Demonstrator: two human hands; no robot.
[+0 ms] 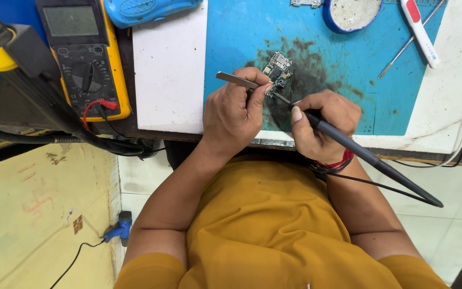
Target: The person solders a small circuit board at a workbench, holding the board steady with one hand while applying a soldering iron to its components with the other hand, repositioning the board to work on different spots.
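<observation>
Left hand point(236, 115) pinching tweezers point(236, 80), right hand point(322, 126) gripping soldering iron point(370, 158), tip at circuit board point(278, 69) on stained blue mat point(338, 59), multimeter point(84, 53) at bench point(169, 69) left

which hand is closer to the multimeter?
Left. The left hand, gripping tweezers, sits just right of the multimeter. The right hand, holding the soldering iron, is farther right.

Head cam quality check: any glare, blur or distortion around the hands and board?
Head view: even, soft light with no glare; left hand, tweezers, circuit board and right hand with the soldering iron all look sharp; wide-angle bending shows at the edges, on the multimeter.
</observation>
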